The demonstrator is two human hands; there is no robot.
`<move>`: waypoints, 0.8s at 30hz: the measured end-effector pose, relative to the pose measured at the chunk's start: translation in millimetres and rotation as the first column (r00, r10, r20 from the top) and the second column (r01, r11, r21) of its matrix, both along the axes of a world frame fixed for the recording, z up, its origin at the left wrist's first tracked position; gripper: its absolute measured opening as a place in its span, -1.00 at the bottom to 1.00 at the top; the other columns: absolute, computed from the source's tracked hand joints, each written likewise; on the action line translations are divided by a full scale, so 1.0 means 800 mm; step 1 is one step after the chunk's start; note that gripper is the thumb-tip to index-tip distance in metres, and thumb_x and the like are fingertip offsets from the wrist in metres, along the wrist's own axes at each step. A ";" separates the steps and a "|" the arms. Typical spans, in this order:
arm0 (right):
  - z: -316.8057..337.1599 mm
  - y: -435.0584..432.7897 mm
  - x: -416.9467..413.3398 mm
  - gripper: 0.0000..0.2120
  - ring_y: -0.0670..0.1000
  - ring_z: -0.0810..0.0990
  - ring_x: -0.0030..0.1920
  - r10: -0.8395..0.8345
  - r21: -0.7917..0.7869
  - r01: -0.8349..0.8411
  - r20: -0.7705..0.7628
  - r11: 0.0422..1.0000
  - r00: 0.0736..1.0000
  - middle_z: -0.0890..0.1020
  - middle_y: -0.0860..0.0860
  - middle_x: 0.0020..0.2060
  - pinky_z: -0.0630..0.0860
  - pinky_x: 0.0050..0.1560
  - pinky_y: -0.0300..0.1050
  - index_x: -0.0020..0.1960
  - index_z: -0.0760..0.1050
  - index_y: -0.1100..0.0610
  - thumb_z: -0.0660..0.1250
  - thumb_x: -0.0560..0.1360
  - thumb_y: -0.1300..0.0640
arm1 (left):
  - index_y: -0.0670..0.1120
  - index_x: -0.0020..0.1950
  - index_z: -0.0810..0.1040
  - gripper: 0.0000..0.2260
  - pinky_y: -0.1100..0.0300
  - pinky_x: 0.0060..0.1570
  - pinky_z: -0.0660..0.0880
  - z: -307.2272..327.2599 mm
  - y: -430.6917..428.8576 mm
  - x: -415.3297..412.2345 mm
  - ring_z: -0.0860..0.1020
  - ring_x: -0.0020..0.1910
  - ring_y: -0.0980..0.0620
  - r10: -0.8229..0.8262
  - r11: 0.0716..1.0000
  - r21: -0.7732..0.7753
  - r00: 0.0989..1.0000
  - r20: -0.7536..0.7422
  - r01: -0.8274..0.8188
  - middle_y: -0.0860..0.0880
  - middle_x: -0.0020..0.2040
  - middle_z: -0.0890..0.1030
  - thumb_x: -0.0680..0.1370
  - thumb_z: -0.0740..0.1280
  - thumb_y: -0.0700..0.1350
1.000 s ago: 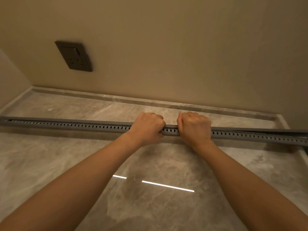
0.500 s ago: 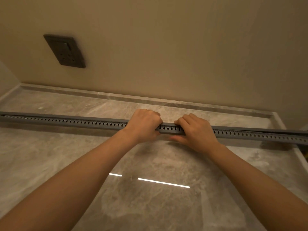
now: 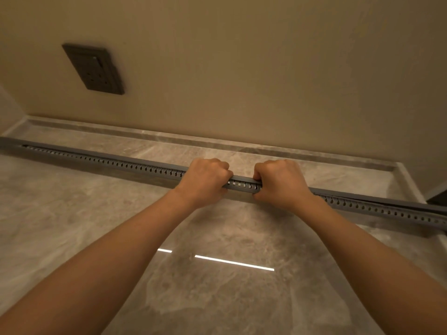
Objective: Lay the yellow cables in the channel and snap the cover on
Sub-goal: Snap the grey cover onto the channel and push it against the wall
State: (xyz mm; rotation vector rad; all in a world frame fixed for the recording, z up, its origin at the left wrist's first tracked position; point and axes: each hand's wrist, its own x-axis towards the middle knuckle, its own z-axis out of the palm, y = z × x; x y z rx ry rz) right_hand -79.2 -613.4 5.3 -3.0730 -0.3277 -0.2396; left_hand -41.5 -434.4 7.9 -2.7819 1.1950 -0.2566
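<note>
Two bare hands grip a long grey plastic cable channel (image 3: pixel 244 184) w/ a row of small slots along its near side, lying on a glossy grey-beige marble-look floor (image 3: pixel 217 298). Left hand (image 3: pixel 205 181) is curled into a fist over the channel, knuckles on top, fingers wrapped down over the far edge. Right hand (image 3: pixel 281 183) is fisted the same way just beside it, thumb tucked under at the near side. A short stretch of channel shows between the two fists; pale bits glint through a few slots there, too small to say what they are. Yellow cables can't be made out anywhere.

Grey flat snap-on cover strip (image 3: pixel 145 163) sits along the top of the channel. Left of the left hand it looks flush w/ the top edge, running off to the frame edge. Right of the right hand a thin dark gap (image 3: pixel 387 200) shows between cover and channel, so that end looks not fully seated.

Beyond the hands, a marble skirting strip (image 3: pixel 290 149) runs along the base of a plain beige wall (image 3: pixel 266 68). Up and left of the left hand, a dark rectangular wall socket plate (image 3: pixel 93 68) is set in the wall. Nearer than the hands, between the forearms, a thin white light reflection (image 3: pixel 232 262) streaks the floor.
</note>
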 end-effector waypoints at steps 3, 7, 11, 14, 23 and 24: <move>-0.003 0.007 0.004 -0.84 0.11 0.55 -0.26 0.006 0.015 -0.006 0.024 1.000 1.000 0.63 0.02 -0.26 0.30 -0.31 -0.15 -0.14 0.54 0.08 0.36 0.30 0.08 | -0.10 0.09 0.54 -0.77 0.12 -0.31 0.29 -0.005 0.009 0.001 0.52 -0.02 -0.06 -0.002 0.999 -0.042 1.000 0.013 0.003 -0.05 -0.04 0.58 0.52 0.20 -0.07; -0.010 0.007 0.002 -0.86 0.13 0.56 -0.29 0.001 0.076 -0.007 0.088 0.997 0.996 0.63 0.04 -0.28 0.30 -0.33 -0.15 -0.17 0.55 0.10 0.37 0.29 0.10 | -0.16 0.07 0.53 -0.80 0.08 -0.22 0.40 -0.013 0.007 -0.006 0.50 0.02 -0.08 0.000 0.987 -0.161 1.000 -0.019 -0.003 -0.09 0.01 0.56 0.51 0.23 -0.12; -0.017 0.008 -0.006 -0.85 0.14 0.55 -0.38 -0.004 0.170 -0.026 0.171 0.985 0.985 0.61 0.07 -0.37 0.37 -0.41 -0.09 -0.25 0.53 0.15 0.40 0.32 0.06 | -0.18 0.12 0.53 -0.79 0.06 -0.11 0.44 -0.017 -0.016 -0.018 0.49 0.04 -0.08 -0.061 0.953 -0.303 0.992 -0.111 0.025 -0.10 0.04 0.56 0.51 0.26 -0.19; -0.019 0.010 -0.010 -0.89 0.14 0.54 -0.38 -0.028 0.196 -0.012 0.202 0.981 0.979 0.60 0.07 -0.39 0.41 -0.44 -0.08 -0.27 0.52 0.17 0.37 0.32 0.13 | -0.23 -0.01 0.57 -0.87 0.04 -0.24 0.45 -0.017 -0.028 -0.026 0.54 -0.09 -0.12 -0.083 0.946 -0.318 0.996 -0.042 0.066 -0.15 -0.10 0.59 0.47 0.34 -0.24; -0.033 0.002 -0.034 -0.84 0.07 0.58 -0.21 -0.002 0.257 -0.065 0.253 0.964 0.968 0.63 0.02 -0.26 0.51 -0.41 -0.05 -0.09 0.60 0.13 0.45 0.34 0.14 | -0.24 -0.21 0.61 -0.83 0.14 -0.53 0.49 -0.011 -0.023 -0.027 0.57 -0.40 -0.10 -0.165 0.969 -0.182 0.986 0.031 0.168 -0.14 -0.35 0.59 0.29 0.53 -0.24; -0.033 -0.002 -0.037 -0.81 0.08 0.59 -0.18 0.013 0.261 -0.078 0.242 0.962 0.970 0.64 0.02 -0.22 0.53 -0.39 -0.04 -0.05 0.60 0.13 0.46 0.34 0.17 | -0.25 -0.18 0.60 -0.85 0.11 -0.48 0.49 -0.012 -0.024 -0.027 0.58 -0.35 -0.12 -0.160 0.973 -0.167 0.987 0.014 0.160 -0.15 -0.30 0.60 0.34 0.50 -0.23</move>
